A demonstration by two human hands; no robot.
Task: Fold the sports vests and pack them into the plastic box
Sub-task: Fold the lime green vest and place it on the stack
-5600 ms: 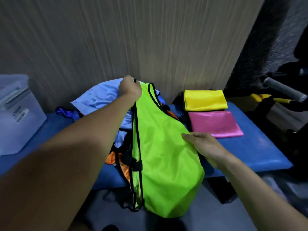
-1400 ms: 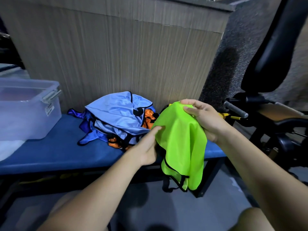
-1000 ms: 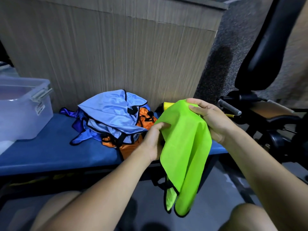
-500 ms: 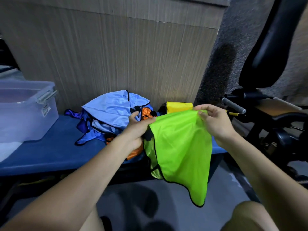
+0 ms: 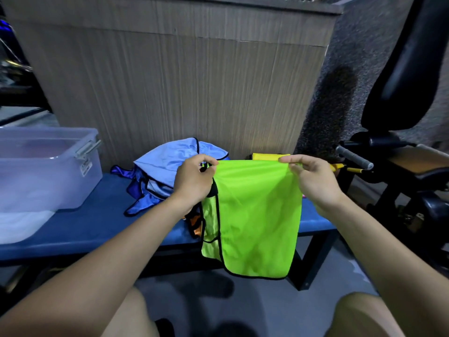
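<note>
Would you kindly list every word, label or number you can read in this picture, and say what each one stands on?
White sticker label on the end wall of the translucent plastic storage box: dark print is there, but too small and blurred to read.
No print shows on the lime-green sports vest, the pale blue vest pile or the folded yellow vest.

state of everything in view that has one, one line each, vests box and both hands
green vest: held up by its top edge, hanging in front of the bench, not flat
left hand: grip closed on the green vest's top left corner
right hand: pinching its top right corner
blue vests: crumpled pile on the bench, unfolded
yellow vest: folded on the bench, mostly hidden
plastic box: open, no lid on
</note>
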